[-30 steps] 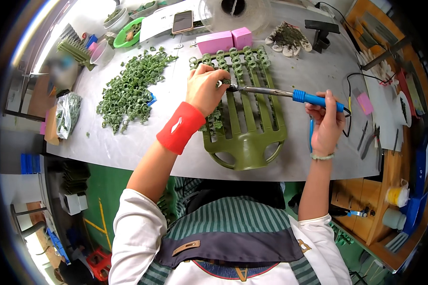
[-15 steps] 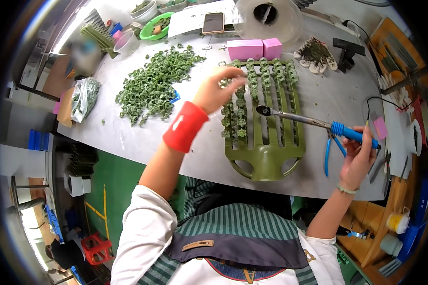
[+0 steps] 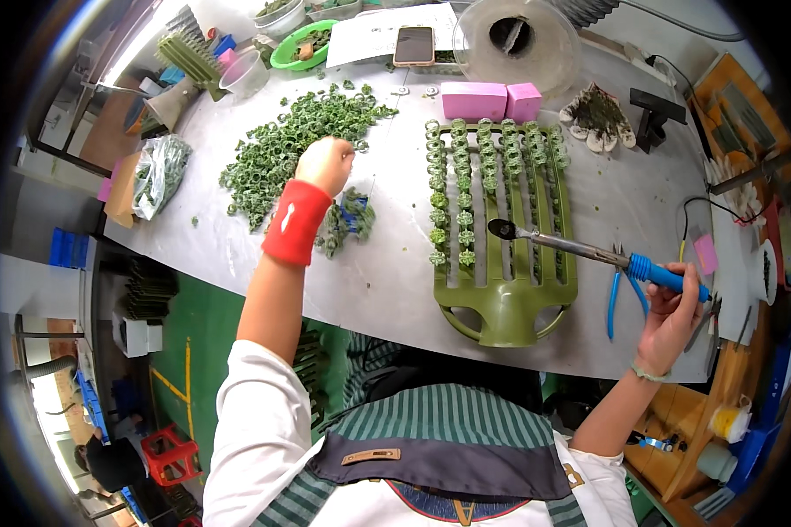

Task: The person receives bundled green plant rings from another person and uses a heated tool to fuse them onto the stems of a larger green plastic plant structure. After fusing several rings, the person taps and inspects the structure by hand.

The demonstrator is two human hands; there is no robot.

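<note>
My right hand (image 3: 670, 327) grips the blue handle of a soldering iron (image 3: 580, 249), whose wide dark tip hovers over the green plastic frame (image 3: 509, 316). That frame lies flat, with long slots, and rows of small green succulent-like rosettes (image 3: 465, 200) line its bars. The two left rows run lower than the others. At the right edge of a heap of loose rosettes (image 3: 268, 158) is my left hand (image 3: 327, 167), above a red wristband. Its fingers are curled together, and whatever they pinch is hidden. Below it, more rosettes surround a small blue object (image 3: 355, 213).
Blue-handled pliers (image 3: 613, 303) lie right of the frame. Behind it stand pink blocks (image 3: 474, 101) and a clear round cover (image 3: 553, 53). A soiled glove (image 3: 597, 119), a phone (image 3: 414, 46), a green bowl (image 3: 300, 46) and a bagged bundle (image 3: 162, 174) also sit on the table.
My left hand has moved left from the frame's upper left rows to the heap, its fingers now curled in. The right hand still holds the soldering iron. The view has shifted slightly.
</note>
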